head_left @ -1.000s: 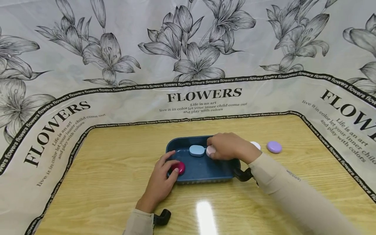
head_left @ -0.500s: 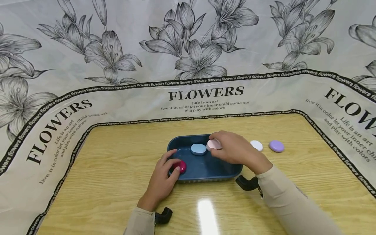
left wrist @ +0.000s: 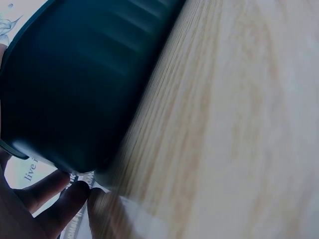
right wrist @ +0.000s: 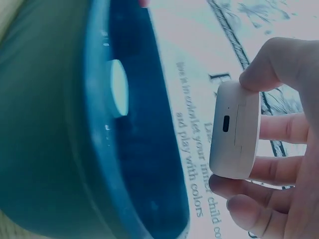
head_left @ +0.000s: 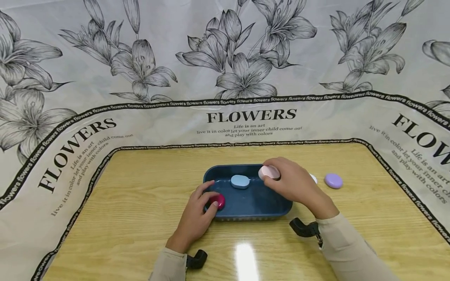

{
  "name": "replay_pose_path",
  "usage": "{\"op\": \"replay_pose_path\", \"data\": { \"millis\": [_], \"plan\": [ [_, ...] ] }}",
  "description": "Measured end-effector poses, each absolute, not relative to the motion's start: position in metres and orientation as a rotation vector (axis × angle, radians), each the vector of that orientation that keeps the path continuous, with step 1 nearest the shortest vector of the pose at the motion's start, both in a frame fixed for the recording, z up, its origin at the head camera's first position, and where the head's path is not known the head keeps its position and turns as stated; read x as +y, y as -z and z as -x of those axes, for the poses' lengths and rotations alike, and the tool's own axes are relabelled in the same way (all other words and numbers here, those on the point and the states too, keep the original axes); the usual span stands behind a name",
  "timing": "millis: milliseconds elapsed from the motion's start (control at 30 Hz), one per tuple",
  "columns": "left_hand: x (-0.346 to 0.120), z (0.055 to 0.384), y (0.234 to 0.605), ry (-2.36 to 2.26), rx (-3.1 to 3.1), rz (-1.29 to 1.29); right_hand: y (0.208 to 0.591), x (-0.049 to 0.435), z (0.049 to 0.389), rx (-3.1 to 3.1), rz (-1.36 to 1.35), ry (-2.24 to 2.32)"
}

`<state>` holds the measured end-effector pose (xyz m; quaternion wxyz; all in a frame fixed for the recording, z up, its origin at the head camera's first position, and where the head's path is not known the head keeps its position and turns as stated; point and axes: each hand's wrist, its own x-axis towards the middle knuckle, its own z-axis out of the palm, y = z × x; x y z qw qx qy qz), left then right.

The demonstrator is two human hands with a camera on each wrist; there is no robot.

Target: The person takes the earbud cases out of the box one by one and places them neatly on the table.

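Observation:
My right hand (head_left: 297, 183) holds a pale pink earbud charging case (head_left: 269, 172) between thumb and fingers, over the right end of a dark blue bin (head_left: 254, 214). In the right wrist view, the earbud case (right wrist: 234, 130) shows its charging port and hinge seam, raised beside the bin. My left hand (head_left: 195, 214) grips the bin's left end, some fingers outside the wall, thumb and forefinger over the rim. Right by those fingertips, a glossy magenta rounded case (head_left: 220, 200) lies in the bin. A light blue rounded case (head_left: 240, 182) rests near the bin's back wall.
On the wooden table (head_left: 140, 203), right of the bin, lie a lilac rounded case (head_left: 333, 180) and a white one (head_left: 314, 178), mostly hidden behind my right hand. A flower-printed cloth (head_left: 246, 128) borders the table at the back and sides.
My right hand has lifted the pink earbud case up from inside the bin and moved it rightward. The left hand, magenta case and light blue case keep their places.

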<state>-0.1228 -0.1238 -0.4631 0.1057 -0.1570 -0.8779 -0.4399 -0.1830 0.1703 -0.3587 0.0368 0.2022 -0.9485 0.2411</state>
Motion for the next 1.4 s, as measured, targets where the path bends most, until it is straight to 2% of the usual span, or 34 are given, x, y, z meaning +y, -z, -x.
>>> {"op": "replay_pose_path", "data": {
  "millis": [433, 1400],
  "plan": [
    [-0.123, 0.123, 0.463, 1.296, -2.588, 0.451, 0.357, 0.19, 0.172, -2.816, -0.482, -0.949],
    [-0.123, 0.123, 0.463, 1.273, -2.602, 0.472, 0.351, 0.237, 0.155, -2.751, -0.381, -0.925]
  ]
}}
